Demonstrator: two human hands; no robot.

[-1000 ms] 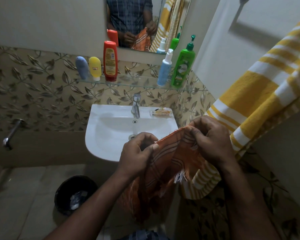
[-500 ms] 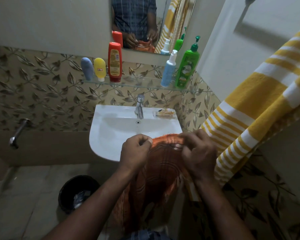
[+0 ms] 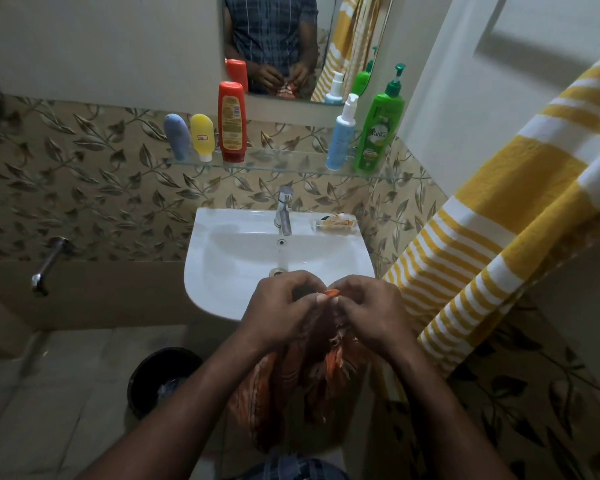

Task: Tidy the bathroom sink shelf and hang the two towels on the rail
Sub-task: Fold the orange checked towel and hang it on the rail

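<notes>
An orange striped towel (image 3: pixel 278 386) hangs bunched below my two hands, in front of the white sink (image 3: pixel 222 271). My left hand (image 3: pixel 281 306) and my right hand (image 3: pixel 371 310) pinch its top edge close together, fingertips nearly touching. A yellow and white striped towel (image 3: pixel 492 244) hangs at the right. On the glass shelf (image 3: pixel 284 166) stand a blue tube (image 3: pixel 176 136), a yellow tube (image 3: pixel 201 136), a red bottle (image 3: pixel 232 121), a white and blue spray bottle (image 3: pixel 342 133) and a green pump bottle (image 3: pixel 378 126).
A tap (image 3: pixel 284 211) rises at the sink's back, with a soap dish (image 3: pixel 335 224) to its right. A black bin (image 3: pixel 163 379) stands on the floor at the left. A wall spout (image 3: pixel 47 265) sticks out at the far left. The mirror (image 3: pixel 278 46) hangs above the shelf.
My hands have come together along the orange towel's top edge, gathering it into a narrow bunch. The camera view has dropped lower over the sink.
</notes>
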